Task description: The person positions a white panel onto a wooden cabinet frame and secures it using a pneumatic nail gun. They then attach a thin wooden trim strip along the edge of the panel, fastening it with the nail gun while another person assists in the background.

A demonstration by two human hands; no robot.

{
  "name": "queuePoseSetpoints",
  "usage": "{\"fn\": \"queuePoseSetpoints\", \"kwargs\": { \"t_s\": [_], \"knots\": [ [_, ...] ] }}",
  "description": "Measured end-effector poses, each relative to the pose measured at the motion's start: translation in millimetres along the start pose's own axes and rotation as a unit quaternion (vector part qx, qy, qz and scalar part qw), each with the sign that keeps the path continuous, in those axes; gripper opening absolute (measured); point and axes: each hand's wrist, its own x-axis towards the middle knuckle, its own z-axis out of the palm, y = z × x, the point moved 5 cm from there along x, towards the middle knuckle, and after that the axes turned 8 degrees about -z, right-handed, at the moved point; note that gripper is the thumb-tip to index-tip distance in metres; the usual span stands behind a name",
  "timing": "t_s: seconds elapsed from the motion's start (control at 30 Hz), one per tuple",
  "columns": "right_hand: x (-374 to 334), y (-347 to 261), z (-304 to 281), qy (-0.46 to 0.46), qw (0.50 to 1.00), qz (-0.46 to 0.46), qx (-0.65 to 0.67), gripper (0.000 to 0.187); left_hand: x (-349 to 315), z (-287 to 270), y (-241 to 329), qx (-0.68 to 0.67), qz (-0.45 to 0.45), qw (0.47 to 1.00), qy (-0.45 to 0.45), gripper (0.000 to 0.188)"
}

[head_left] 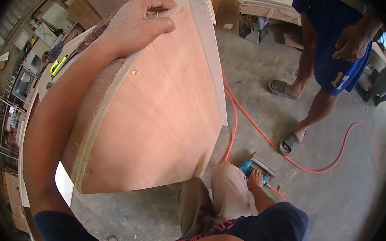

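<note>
A large plywood panel (158,104) with a curved left edge stands tilted in front of me, and pale strips run along its edges. My left arm reaches around its left side. At the top corner, my left hand (139,23) grips the panel's edge, thumb on the near face and fingers over the top. Low on my right, my right hand (256,178) is closed round a teal and grey nail gun (262,164) at floor level beside my knee. Part of the tool's grip is hidden under the fingers.
An orange air hose (307,169) winds across the concrete floor (257,112). Another person in blue shorts (349,69) and grey sandals (290,144) stands at the right. Cardboard and boards (269,11) are stacked at the back. A yellow cutter (59,66) lies left of the panel.
</note>
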Motion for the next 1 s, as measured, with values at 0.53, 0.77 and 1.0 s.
{"fn": "queuePoseSetpoints", "kwargs": {
  "t_s": [0.53, 0.77, 1.0],
  "knots": [
    [46, -48, -315, 0.294, 0.782, -0.124, 0.535, 0.032, 28, 8, -23, 0.013, -0.071, 0.995, -0.066, 0.101],
    [49, -158, -550, 0.162, 0.56, -0.243, 0.775, 0.031, 39, 11, -33, -0.003, -0.06, 0.996, -0.058, 0.1],
    [71, -202, -599, 0.144, 0.551, -0.296, 0.767, 0.013, 36, 5, -34, 0.028, -0.051, 0.997, -0.054, 0.098]
  ]
}}
